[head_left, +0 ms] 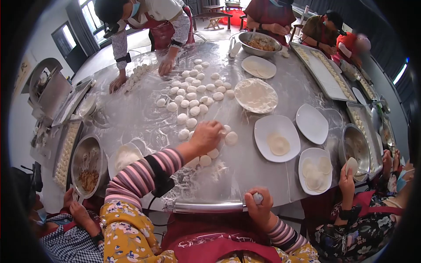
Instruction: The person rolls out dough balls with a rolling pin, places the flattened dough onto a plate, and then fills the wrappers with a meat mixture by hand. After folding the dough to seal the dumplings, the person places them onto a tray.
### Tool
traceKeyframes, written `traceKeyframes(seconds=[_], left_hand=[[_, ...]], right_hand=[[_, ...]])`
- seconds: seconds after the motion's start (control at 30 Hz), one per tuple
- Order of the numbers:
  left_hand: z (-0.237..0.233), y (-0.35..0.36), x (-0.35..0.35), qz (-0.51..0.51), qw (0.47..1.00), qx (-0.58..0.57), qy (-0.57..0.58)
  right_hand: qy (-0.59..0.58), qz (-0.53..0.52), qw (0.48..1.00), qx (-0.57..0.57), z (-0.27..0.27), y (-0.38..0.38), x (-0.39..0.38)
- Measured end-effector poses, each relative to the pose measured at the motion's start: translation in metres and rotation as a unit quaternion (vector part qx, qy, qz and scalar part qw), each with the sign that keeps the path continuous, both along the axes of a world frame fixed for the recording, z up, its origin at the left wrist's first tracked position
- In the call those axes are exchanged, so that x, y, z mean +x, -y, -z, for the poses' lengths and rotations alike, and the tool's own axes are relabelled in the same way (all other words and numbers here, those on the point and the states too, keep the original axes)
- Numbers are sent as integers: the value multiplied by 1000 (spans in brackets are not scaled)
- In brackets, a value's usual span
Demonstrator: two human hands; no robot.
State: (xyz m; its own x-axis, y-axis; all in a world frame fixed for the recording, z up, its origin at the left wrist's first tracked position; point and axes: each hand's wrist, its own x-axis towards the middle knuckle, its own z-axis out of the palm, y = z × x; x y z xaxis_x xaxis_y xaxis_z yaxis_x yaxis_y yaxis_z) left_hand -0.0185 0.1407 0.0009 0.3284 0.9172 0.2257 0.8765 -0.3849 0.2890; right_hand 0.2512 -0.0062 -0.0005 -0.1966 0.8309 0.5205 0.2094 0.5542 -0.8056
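My left hand (205, 139), in a striped sleeve, reaches over the floured table among small round dough pieces (231, 138). Its fingers are curled downward, and what they hold, if anything, is hidden. More dough pieces (193, 96) spread beyond it, and flattened ones (205, 161) lie just nearer to me. At the table's front edge my right hand (259, 208) is wrapped round the handle of a metal rolling pin (208, 207). The rounded handle end shows above the fingers. Thin dough wrappers (278, 143) lie on a white plate (258, 127) right of my hands.
A floury plate (256, 95) and a bowl of filling (262, 44) stand farther back. Left are another filling bowl (90, 166) and a dumpling tray (68, 151). Co-workers surround the table; one's hand (347, 182) at right holds a wrapper, and another's hands work dough opposite.
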Motion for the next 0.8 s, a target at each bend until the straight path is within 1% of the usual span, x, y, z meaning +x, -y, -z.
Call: traceKeyframes(seconds=[0.07,0.1,0.13,0.2,0.23,0.27,0.3,0.33,0.4,0.43,0.47,0.53,0.57,0.63,0.67,0.73,0.8], left_hand=[[-7,-17,9,-42,995,-10,95],[-4,-24,14,-61,994,27,91],[-1,-32,18,-59,993,27,95],[5,-44,26,-108,992,-57,25],[6,-46,28,-108,992,-65,31],[1,-45,28,-82,993,-79,29],[-7,-35,29,-56,994,-93,27],[-14,-21,29,-57,993,-102,28],[-37,5,30,-51,984,-118,121],[-33,17,25,-19,980,-119,160],[-31,33,21,-18,979,-125,159],[-28,68,16,-15,948,-259,183],[-22,82,13,-15,947,-263,184],[-13,102,7,-56,915,-323,236],[-14,107,6,-57,914,-323,238],[-19,116,1,-71,922,-308,225],[-18,119,0,-59,928,-299,215]], right_hand=[[-1,9,1000,0,-6,1,-3],[-2,13,1000,-2,-9,1,-4],[-1,17,1000,-3,-12,0,-5],[9,25,1000,10,-10,-3,-6],[14,31,999,18,-8,-1,-5],[18,29,999,9,-9,0,-4],[12,33,999,16,-10,1,-5],[7,38,999,22,-9,2,-5],[-7,32,999,-7,-5,4,-3],[-3,33,999,8,-6,3,-4],[0,35,999,23,-6,3,-4],[-1,34,999,0,-1,2,-3],[-4,32,999,8,-1,-1,-4],[-12,17,1000,7,-7,-9,-9],[-11,16,1000,7,-8,-14,-12],[-31,-23,999,3,-5,-31,-21],[-33,-31,999,-2,-9,-53,-35]])
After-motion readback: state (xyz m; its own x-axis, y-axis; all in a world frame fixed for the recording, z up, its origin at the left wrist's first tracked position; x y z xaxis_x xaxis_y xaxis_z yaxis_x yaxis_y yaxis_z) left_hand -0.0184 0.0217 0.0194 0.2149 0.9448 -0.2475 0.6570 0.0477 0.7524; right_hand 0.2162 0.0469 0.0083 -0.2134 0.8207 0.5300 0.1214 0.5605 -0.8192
